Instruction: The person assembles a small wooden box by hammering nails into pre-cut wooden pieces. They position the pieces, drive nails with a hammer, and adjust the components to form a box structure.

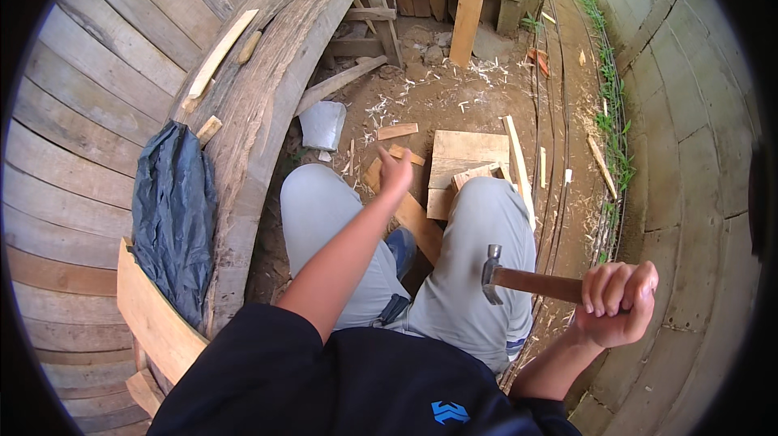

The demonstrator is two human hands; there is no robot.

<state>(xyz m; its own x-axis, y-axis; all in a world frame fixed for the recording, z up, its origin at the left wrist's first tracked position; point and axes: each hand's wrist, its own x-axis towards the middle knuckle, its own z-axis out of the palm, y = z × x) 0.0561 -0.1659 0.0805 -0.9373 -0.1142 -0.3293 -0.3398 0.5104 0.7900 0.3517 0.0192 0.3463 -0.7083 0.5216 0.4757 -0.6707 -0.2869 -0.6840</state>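
In my right hand [617,300], raised at the right beside my thigh, is a claw hammer [535,283]. The fingers wrap round its wooden handle, and its metal head points left over my right leg. My left hand [395,171] reaches forward between my knees with its fingers drawn together. A small wood strip [416,158] lies right at those fingers, partly covered by them; whether they grip it or something smaller cannot be made out. Under that hand a plank [418,224] slants down between my legs. Just right of it sits a pale wooden board piece [470,147], partly hidden by my right knee.
A weathered timber beam [267,96] runs along the left, bearing wood offcuts and a black plastic bag [172,217]. A grey stone block [322,125] stands beside it. Wood shavings litter the dirt ahead. An upright post [470,10] and a block wall [689,152] bound the space.
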